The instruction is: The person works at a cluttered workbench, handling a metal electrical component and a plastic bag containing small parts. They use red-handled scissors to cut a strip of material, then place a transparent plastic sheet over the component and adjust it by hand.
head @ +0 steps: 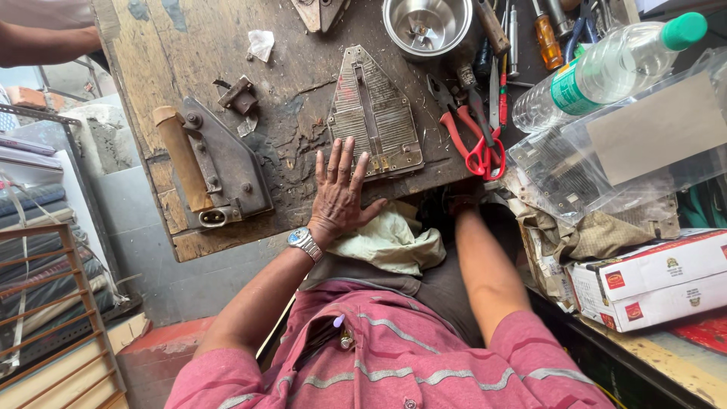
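Head view: left hand [338, 191] lying flat, fingers spread wide, touching metal plate [373, 113] on desk [166, 45]; right hand [462, 203] reaching under desk edge, grip impossible to tell.

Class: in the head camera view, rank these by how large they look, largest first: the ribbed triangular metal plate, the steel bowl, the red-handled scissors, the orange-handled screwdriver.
1. Ribbed triangular metal plate
2. Steel bowl, though the frame's top edge cuts it off
3. Red-handled scissors
4. Orange-handled screwdriver, also partly cut off

All lie on the same bench, so nearness hardly skews this.
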A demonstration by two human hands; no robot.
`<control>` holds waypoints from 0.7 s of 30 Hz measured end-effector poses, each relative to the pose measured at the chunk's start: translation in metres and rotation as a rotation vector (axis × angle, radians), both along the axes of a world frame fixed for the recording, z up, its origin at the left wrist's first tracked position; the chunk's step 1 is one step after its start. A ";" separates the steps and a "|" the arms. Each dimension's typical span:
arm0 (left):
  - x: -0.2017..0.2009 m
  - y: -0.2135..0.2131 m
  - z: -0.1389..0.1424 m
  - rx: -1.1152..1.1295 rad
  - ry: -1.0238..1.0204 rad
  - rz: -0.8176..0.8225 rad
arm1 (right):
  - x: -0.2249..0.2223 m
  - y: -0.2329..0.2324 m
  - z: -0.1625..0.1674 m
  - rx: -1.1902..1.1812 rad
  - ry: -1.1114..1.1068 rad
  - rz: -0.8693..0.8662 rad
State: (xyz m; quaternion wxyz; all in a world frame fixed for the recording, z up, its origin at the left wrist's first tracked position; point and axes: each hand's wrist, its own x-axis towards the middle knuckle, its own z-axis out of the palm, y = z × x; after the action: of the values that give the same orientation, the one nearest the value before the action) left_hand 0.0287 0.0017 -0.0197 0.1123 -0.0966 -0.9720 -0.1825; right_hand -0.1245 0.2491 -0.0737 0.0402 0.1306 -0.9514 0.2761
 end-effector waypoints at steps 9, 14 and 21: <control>0.000 0.001 0.004 0.011 0.010 -0.002 | -0.010 -0.018 -0.001 -0.010 -0.009 0.023; -0.002 0.002 0.006 0.007 -0.012 0.009 | 0.005 -0.033 0.007 -0.036 -0.023 0.051; -0.002 0.001 0.003 0.015 0.009 0.002 | 0.040 -0.056 0.029 -0.091 -0.054 0.083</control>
State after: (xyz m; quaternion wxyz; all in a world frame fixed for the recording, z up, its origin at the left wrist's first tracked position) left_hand 0.0269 0.0031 -0.0169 0.1176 -0.0958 -0.9701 -0.1893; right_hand -0.0845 0.1935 -0.0451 0.0091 0.1603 -0.9323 0.3240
